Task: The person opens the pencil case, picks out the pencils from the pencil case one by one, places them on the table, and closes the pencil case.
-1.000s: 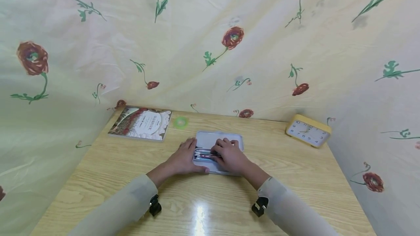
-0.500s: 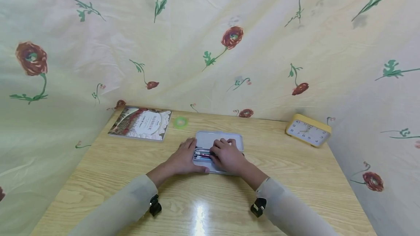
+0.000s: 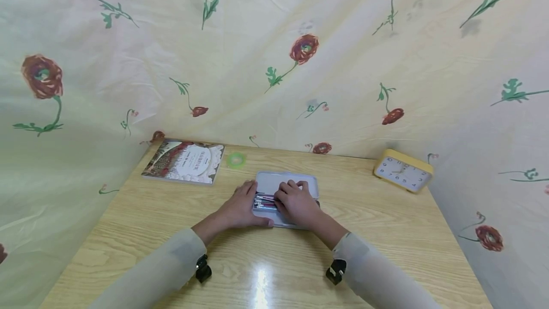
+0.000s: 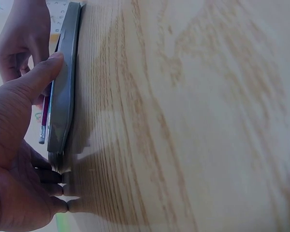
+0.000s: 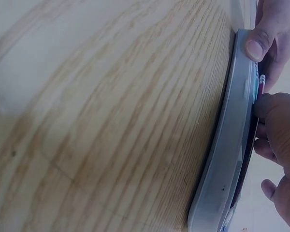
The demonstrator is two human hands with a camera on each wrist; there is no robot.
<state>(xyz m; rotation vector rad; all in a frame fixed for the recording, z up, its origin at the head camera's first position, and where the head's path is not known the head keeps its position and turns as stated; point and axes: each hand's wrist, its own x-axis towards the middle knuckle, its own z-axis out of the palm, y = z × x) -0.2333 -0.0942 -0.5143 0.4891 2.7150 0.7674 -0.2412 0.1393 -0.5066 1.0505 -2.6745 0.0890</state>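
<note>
A grey-white pencil case [image 3: 287,223] lies on the wooden table, its lid [image 3: 274,181] folded back away from the person. Several pencils [image 3: 262,205] fill its tray. My left hand [image 3: 240,208] holds the left end of the case, its thumb against the front wall in the left wrist view and its other fingers round the end. My right hand [image 3: 299,205] is over the right half of the case and pinches a red pencil [image 4: 44,121]. This pencil's eraser end sticks out above the front wall, and the hand hides its other end.
A booklet with a red and white cover [image 3: 184,161] lies at the back left, and a green tape roll [image 3: 236,159] sits to its right. A yellow alarm clock [image 3: 403,170] stands at the back right. A flowered cloth [image 3: 240,61] hangs behind the table.
My right hand has shifted slightly left over the case, and the red pencil now shows at a slant above the others. My left hand has stayed in place.
</note>
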